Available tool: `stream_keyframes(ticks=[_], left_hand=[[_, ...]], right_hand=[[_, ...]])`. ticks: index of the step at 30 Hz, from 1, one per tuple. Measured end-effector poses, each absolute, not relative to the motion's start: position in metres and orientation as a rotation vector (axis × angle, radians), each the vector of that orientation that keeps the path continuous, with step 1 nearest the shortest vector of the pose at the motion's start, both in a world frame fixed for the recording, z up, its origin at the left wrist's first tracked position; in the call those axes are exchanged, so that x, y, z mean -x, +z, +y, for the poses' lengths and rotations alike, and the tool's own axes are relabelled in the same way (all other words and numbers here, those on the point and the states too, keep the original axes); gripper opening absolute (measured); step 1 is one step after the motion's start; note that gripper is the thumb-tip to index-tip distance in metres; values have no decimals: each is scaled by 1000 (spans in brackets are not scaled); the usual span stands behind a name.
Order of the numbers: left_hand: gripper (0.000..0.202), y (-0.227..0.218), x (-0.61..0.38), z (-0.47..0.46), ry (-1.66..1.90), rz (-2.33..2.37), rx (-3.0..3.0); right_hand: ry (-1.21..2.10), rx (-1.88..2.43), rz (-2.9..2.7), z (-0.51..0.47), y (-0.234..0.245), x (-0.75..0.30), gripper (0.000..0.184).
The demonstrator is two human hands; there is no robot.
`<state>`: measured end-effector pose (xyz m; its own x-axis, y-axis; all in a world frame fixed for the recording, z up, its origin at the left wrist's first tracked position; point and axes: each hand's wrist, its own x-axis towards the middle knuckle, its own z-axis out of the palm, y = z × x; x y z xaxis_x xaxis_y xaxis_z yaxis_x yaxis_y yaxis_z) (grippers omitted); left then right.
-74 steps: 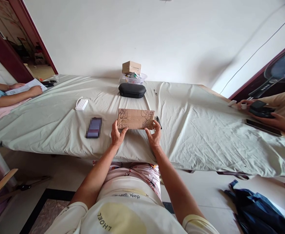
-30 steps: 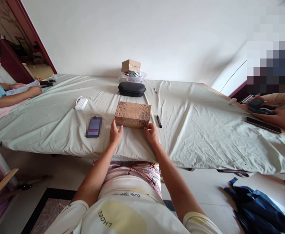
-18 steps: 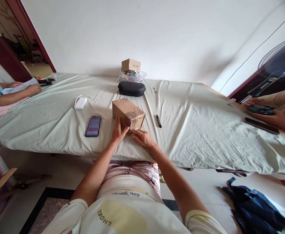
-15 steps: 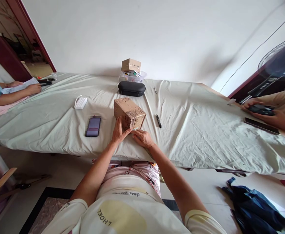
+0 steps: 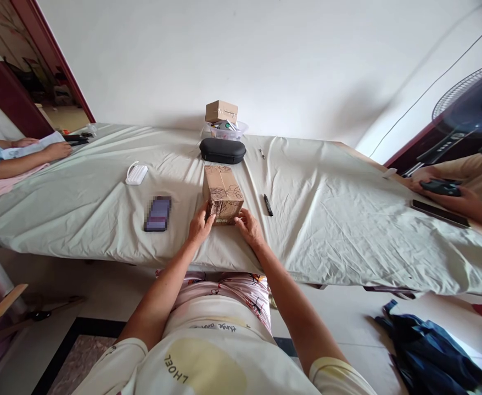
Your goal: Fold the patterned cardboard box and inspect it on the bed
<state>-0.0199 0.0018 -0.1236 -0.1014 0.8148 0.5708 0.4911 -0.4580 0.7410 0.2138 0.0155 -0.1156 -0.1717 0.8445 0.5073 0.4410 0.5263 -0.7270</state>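
A brown cardboard box (image 5: 221, 192) with black scribbles lies on the cloth-covered table (image 5: 101, 203), its short end facing me. My left hand (image 5: 200, 226) grips the box's near left corner, thumb on the end face. My right hand (image 5: 248, 226) holds the near right corner, fingers curled against it. A black marker (image 5: 268, 204) lies just right of the box. A phone (image 5: 158, 213) lies to the left of my left hand.
A black case (image 5: 223, 151), a smaller cardboard box (image 5: 222, 111) on a plastic tub and a pen (image 5: 262, 153) sit at the far side. A white object (image 5: 136, 174) lies left. Other people's arms rest at the left edge (image 5: 39, 156) and right edge (image 5: 450, 195).
The box was stood up on its long face, laid down, then turned a quarter round on the cloth so its short end now faces me. Both hands moved with it to the near corners.
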Motion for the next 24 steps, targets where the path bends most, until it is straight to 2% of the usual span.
stream_keyframes(ticks=[3,8,10,12,15,18,22,24], left_hand=[[52,-122,21,1,1621,1412,-1946],[55,-125,17,1,1766,1424,-2027],[54,-127,16,2,1790,1451,-2046],[51,-128,16,3,1793,1457,-2069],[47,-128,16,2,1841,1439,-2090],[48,-129,15,2,1891,1461,-2032],[64,-131,15,2,1740,1623,-1838],[57,-132,17,3,1572,1726,-1778]], right_hand=[[480,1064,-1798,12,-113,-215,58],[227,956,-1702,11,-112,-218,78],[106,918,-1697,10,-110,-220,73],[30,890,-1719,9,-107,-220,60],[34,895,-1713,6,-104,-221,47],[103,982,-1562,8,-104,-221,40],[207,1113,-1480,13,-109,-220,37],[249,1139,-1543,14,-110,-219,38]])
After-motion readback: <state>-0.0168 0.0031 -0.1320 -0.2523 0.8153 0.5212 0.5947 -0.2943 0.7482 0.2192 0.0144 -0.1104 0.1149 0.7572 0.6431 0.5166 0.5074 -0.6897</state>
